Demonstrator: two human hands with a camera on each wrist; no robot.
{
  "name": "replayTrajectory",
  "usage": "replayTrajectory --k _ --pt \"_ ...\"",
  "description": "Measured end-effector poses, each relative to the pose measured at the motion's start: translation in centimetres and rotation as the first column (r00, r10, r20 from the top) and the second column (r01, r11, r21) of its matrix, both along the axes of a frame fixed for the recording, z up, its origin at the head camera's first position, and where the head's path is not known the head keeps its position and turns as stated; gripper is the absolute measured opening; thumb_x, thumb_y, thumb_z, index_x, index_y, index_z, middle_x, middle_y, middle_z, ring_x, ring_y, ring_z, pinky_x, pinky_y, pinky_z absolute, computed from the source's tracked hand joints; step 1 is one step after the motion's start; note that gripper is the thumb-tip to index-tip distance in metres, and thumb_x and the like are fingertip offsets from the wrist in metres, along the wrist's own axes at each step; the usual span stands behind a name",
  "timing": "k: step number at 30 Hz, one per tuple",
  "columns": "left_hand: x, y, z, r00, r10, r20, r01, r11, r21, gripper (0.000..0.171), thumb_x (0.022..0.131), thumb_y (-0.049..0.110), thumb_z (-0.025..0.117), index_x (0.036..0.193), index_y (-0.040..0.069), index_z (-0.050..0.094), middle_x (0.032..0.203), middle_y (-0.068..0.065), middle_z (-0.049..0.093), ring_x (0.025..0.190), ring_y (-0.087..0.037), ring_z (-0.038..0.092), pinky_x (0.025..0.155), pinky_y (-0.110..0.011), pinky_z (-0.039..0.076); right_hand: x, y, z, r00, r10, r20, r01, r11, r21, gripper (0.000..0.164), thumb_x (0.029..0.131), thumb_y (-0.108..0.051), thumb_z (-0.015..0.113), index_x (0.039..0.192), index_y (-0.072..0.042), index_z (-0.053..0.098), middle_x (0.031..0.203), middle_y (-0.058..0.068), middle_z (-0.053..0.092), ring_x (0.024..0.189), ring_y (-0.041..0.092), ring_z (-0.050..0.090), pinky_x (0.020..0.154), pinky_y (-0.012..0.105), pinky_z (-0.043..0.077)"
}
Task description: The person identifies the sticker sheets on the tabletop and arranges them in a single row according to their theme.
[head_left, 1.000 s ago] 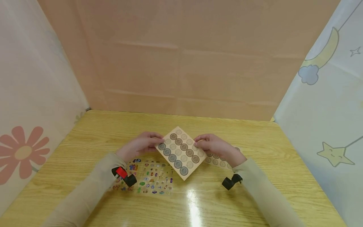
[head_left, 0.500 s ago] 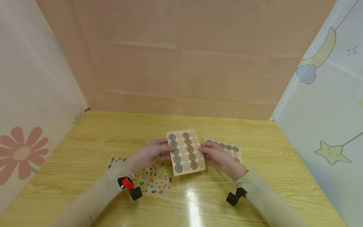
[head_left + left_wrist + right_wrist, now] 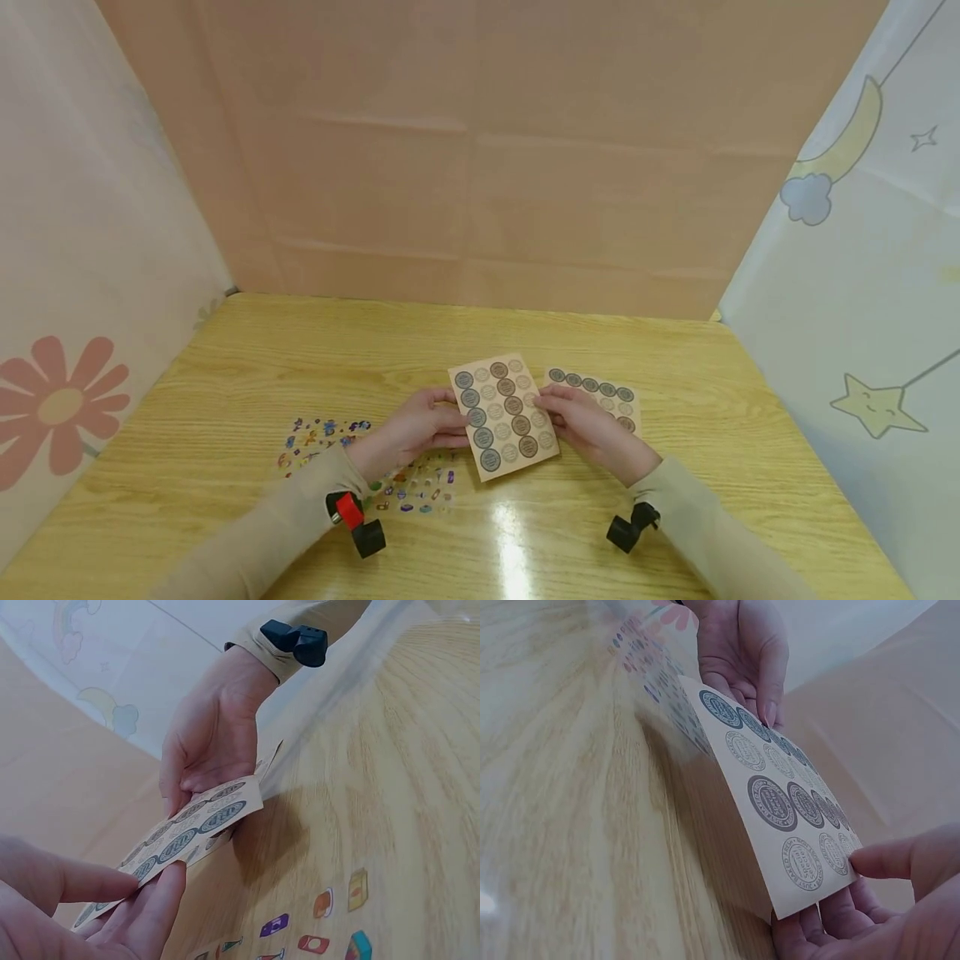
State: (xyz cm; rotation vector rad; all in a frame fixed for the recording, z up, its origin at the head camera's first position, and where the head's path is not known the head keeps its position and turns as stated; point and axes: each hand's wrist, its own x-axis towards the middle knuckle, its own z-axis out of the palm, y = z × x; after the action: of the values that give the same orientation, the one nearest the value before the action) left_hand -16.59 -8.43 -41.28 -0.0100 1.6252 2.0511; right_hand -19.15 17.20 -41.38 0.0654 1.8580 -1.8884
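Between both hands a cream sticker sheet [image 3: 504,412] with columns of round dark, brown and pale stickers is held up above the table. My left hand [image 3: 420,427] pinches its left edge, thumb on the printed face and fingers behind. On the opposite edge my right hand [image 3: 588,425] pinches it the same way, as the right wrist view shows with the thumb on top of the sheet [image 3: 780,802]. Partly behind the right hand lies a second sheet of round stickers [image 3: 626,400] on the table. Below the left forearm is a clear sheet of small colourful stickers [image 3: 408,492], partly covered.
The wooden table [image 3: 360,342] meets a peach cloth backdrop [image 3: 465,208] at its far edge. Pale printed cloths stand at both sides, with a red flower [image 3: 60,404] on the left and a yellow star [image 3: 877,407] on the right.
The held sheet has turned from a diamond slant to nearly upright and shifted slightly right and nearer. Both hands moved with it, uncovering more of the second round-sticker sheet.
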Motion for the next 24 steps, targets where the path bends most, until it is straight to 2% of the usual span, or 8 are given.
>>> replayTrajectory --k 4,8,13,17,21,24 --pt "0.0 0.4 -0.3 0.999 0.036 0.012 -0.036 0.999 0.007 0.028 0.091 -0.008 0.055 0.117 -0.009 0.048 0.099 -0.021 0.067 0.093 -0.032 0.067 0.085 -0.043 0.054 -0.3 0.3 -0.1 1.000 -0.021 0.004 0.021 1.000 0.003 0.012 0.097 -0.008 0.053 0.104 0.002 0.055 0.093 0.005 0.057 0.081 0.014 0.055 0.074 0.026 0.051" --pt "-0.1 0.6 -0.4 0.998 0.066 0.008 -0.066 0.998 -0.021 0.028 0.091 -0.007 0.056 0.118 -0.008 0.049 0.098 -0.020 0.068 0.089 -0.030 0.068 0.082 -0.041 0.056 -0.2 0.4 0.1 1.000 -0.019 0.011 0.019 1.000 -0.003 0.012 0.097 -0.008 0.053 0.104 0.002 0.054 0.092 0.004 0.057 0.081 0.013 0.055 0.074 0.026 0.051" --pt "0.1 0.6 -0.5 0.994 0.106 -0.021 -0.107 0.992 -0.068 0.030 0.091 -0.005 0.059 0.120 -0.007 0.050 0.098 -0.020 0.067 0.085 -0.028 0.068 0.080 -0.039 0.057 0.3 0.7 0.6 1.000 -0.007 0.015 0.007 1.000 0.013 0.025 0.097 -0.008 0.054 0.115 0.007 0.049 0.095 0.007 0.061 0.083 0.015 0.063 0.078 0.030 0.055" --pt "0.4 0.7 -0.4 0.989 0.143 -0.038 -0.147 0.983 -0.109 0.034 0.089 -0.004 0.062 0.122 -0.006 0.051 0.096 -0.019 0.067 0.081 -0.026 0.069 0.079 -0.040 0.057 1.0 1.1 1.0 1.000 0.030 0.001 -0.030 0.999 0.041 0.033 0.096 -0.008 0.054 0.121 0.010 0.045 0.097 0.010 0.064 0.084 0.019 0.066 0.079 0.035 0.057" --pt "1.1 0.7 -0.1 0.990 0.133 -0.047 -0.139 0.977 -0.163 0.036 0.088 -0.002 0.065 0.121 -0.005 0.053 0.092 -0.017 0.069 0.078 -0.025 0.069 0.076 -0.039 0.058 2.0 1.5 1.1 0.998 0.057 0.000 -0.057 0.997 0.059 0.032 0.095 -0.009 0.056 0.119 0.008 0.045 0.094 0.010 0.067 0.082 0.022 0.068 0.076 0.036 0.058" --pt "1.9 0.6 0.0 0.994 0.098 -0.053 -0.106 0.977 -0.187 0.036 0.087 -0.003 0.066 0.121 -0.006 0.054 0.091 -0.016 0.070 0.077 -0.025 0.069 0.073 -0.038 0.059 2.7 1.8 1.0 0.998 0.064 0.012 -0.064 0.995 0.076 0.031 0.094 -0.011 0.058 0.116 0.006 0.047 0.091 0.010 0.068 0.079 0.022 0.069 0.070 0.034 0.059"
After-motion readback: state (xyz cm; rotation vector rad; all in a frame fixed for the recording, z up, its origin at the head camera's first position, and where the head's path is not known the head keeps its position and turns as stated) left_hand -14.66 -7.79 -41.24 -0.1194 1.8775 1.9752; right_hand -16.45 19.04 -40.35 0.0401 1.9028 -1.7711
